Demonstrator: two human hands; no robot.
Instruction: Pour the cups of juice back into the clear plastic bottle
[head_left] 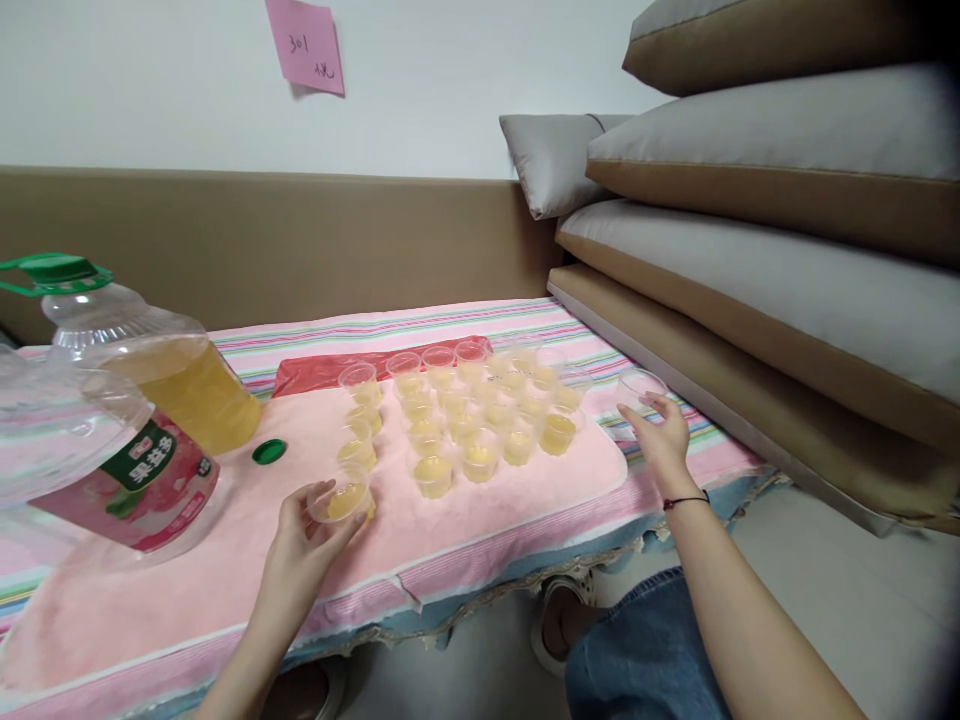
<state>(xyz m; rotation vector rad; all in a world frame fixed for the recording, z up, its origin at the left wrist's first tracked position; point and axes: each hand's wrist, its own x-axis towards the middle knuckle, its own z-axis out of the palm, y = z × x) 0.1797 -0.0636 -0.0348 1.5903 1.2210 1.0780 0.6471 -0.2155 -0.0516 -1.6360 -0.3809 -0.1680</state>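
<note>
My left hand (307, 530) is closed around a small clear plastic cup (346, 503) of yellow drink, low over the front of the pink mat. On the right, my right hand (660, 435) grips a clear plastic cup (642, 384) by its side; no yellow drink shows in it. Between my hands stand several rows of similar cups, such as this filled cup (480, 460) in the front row. A shorter column of cups (357, 455) runs back from my left hand. The cups at the back right overlap, so their edges are hard to separate.
Left, a large bottle (180, 370) with a green cap holds yellow drink; an empty-looking labelled bottle (142, 480) stands before it. A loose green cap (269, 452) lies on the pink mat (247, 560). Red plastic (322, 373) lies behind the cups. Stacked cushions (765, 240) rise at right.
</note>
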